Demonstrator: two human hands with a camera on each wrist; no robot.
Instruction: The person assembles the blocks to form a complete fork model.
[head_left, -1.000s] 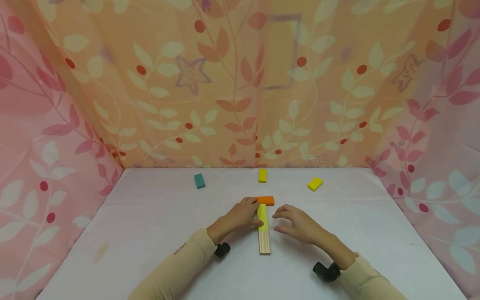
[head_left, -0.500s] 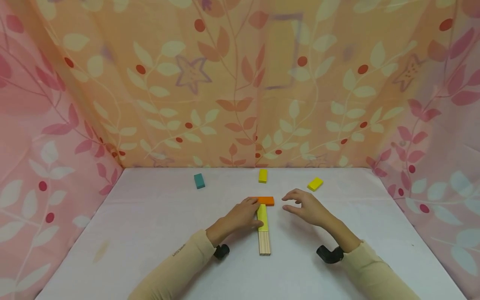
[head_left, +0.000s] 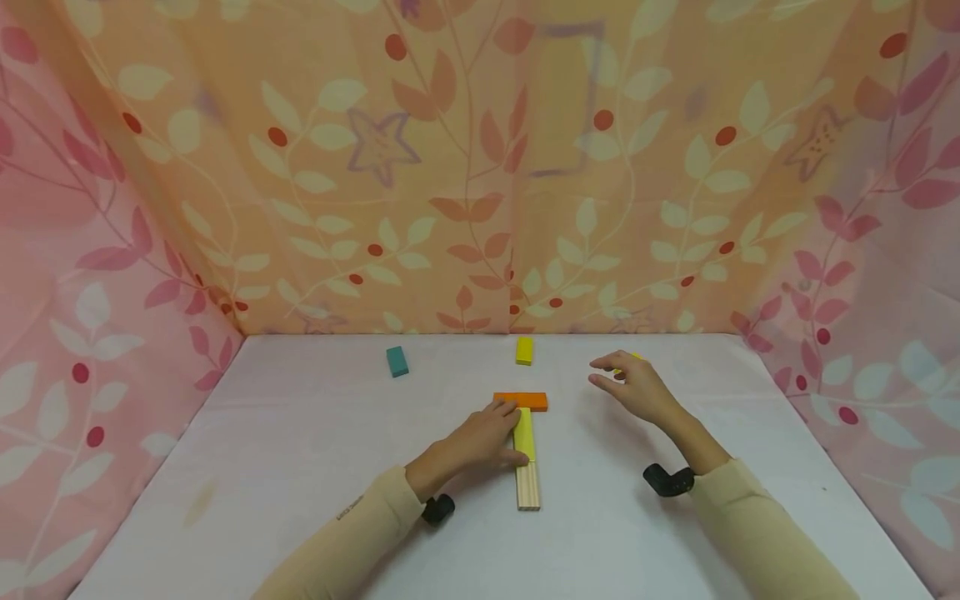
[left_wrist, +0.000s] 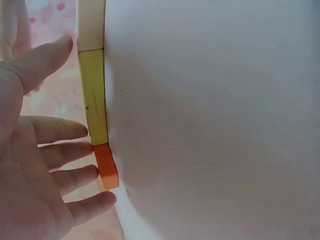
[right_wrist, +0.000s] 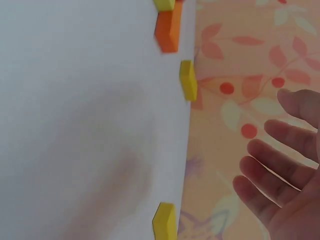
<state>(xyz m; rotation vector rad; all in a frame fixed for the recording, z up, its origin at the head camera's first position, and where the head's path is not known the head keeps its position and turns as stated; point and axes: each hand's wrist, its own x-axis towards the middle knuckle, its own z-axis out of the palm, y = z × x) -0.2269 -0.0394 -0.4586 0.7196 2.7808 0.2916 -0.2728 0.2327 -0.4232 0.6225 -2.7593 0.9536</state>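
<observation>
An orange block [head_left: 521, 402], a light yellow-green block [head_left: 523, 433] and a bare-wood block [head_left: 528, 487] form a T shape on the table, the orange one lying crosswise at the far end. My left hand [head_left: 480, 440] is at their left side, fingers extended. In the left wrist view its fingertips [left_wrist: 82, 131] lie close to the yellow-green block [left_wrist: 94, 95] and the orange block [left_wrist: 106, 167]; actual contact is hard to tell. My right hand [head_left: 639, 390], holding nothing, hovers with spread fingers and partly hides a yellow block [head_left: 637, 356] at the far right.
A teal block [head_left: 397, 362] lies at the back left and another yellow block [head_left: 524, 351] at the back middle. Behind the white table [head_left: 300, 417] hangs a floral cloth [head_left: 480, 167], with pink cloth at both sides.
My right hand has moved away from the T-shaped blocks, to the right and farther back, over the far-right yellow block. The left hand stays nearly still beside the blocks.
</observation>
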